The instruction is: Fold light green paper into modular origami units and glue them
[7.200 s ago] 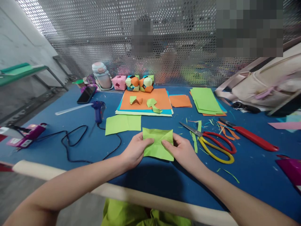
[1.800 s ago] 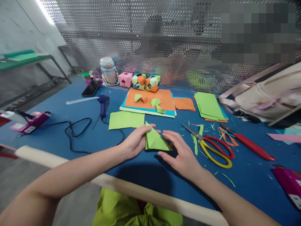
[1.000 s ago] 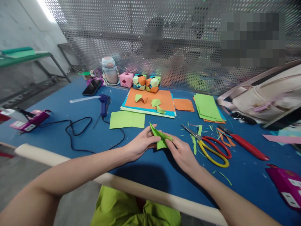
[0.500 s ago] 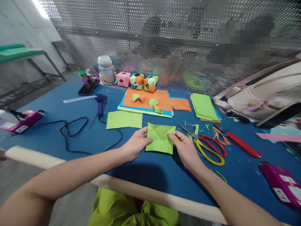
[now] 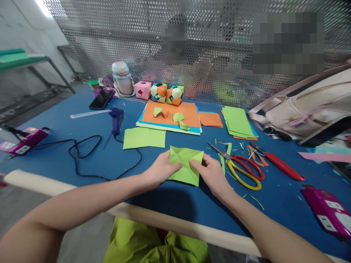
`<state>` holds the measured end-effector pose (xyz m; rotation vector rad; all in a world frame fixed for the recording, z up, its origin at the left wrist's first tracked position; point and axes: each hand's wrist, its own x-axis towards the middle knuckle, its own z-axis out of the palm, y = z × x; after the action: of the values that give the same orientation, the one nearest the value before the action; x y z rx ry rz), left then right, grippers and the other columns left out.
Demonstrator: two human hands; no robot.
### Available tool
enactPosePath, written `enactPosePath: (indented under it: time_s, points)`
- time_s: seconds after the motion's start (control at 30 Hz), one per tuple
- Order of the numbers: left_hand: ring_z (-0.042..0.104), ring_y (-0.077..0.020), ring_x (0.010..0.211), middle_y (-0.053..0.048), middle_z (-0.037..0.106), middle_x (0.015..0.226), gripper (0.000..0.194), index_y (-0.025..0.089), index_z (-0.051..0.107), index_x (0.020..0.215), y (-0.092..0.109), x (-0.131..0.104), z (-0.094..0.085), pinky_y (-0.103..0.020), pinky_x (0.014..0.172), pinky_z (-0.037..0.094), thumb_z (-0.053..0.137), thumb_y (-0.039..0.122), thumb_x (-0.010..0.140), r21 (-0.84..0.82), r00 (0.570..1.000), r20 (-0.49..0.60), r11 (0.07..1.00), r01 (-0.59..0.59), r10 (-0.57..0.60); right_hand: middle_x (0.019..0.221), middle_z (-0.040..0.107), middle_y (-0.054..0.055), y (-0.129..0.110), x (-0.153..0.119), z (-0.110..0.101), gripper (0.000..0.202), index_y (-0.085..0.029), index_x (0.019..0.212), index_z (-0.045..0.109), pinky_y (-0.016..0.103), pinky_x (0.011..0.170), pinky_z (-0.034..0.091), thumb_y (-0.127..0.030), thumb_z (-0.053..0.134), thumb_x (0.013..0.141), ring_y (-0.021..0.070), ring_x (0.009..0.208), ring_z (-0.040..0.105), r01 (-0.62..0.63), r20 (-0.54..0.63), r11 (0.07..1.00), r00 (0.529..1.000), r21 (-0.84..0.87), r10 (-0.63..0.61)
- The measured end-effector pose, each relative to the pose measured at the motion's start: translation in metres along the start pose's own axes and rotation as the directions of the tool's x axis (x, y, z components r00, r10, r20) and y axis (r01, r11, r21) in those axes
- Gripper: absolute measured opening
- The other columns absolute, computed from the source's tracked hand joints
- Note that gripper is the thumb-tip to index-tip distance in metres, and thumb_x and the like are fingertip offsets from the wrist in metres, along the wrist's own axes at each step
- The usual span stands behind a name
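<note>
A creased square of light green paper is held just above the blue table, between both hands. My left hand pinches its left edge, thumb on top near the centre. My right hand grips the right side, thumb pressing toward the middle crease. The sheet shows diagonal fold lines and bulges slightly at the centre.
A flat green sheet lies behind my left hand, red-and-yellow scissors and paper strips lie to the right. Behind are an orange paper stack, green sheets, paper cubes, a glue gun with cable, and a red cutter.
The paper went from a folded triangle to an opened square. Since half a second ago both thumbs have moved inward toward its centre.
</note>
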<state>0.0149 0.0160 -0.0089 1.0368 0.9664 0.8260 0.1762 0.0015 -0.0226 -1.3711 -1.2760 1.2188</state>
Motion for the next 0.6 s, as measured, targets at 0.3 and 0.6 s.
enactPosePath:
  time_s: [0.3,0.6]
  points:
    - [0.061,-0.0171,0.073,0.0,0.067,0.076,0.023,0.016,0.06,0.084,0.0029,-0.0036,0.0056,-0.027,0.07,0.048,0.059,0.007,0.062,0.093,0.986,-0.059,0.985,-0.147,0.153,0.079,0.069,0.005,-0.0064,-0.0051,0.0038,0.025,-0.015,0.083,0.063,0.03,0.062,0.048,-0.035,0.06,0.069,0.0205,0.072,0.062,0.022,-0.069,0.986,0.997,-0.168,-0.034]
    - [0.055,-0.0128,0.065,0.003,0.061,0.072,0.022,0.017,0.059,0.086,0.0049,-0.0059,0.0052,-0.022,0.061,0.043,0.058,0.01,0.065,0.115,0.98,-0.124,0.983,-0.145,0.159,0.085,0.069,0.005,-0.0035,-0.0039,0.0035,0.029,-0.017,0.092,0.063,0.032,0.068,0.05,-0.039,0.059,0.073,0.0211,0.078,0.062,0.026,-0.008,1.0,1.0,-0.013,-0.026]
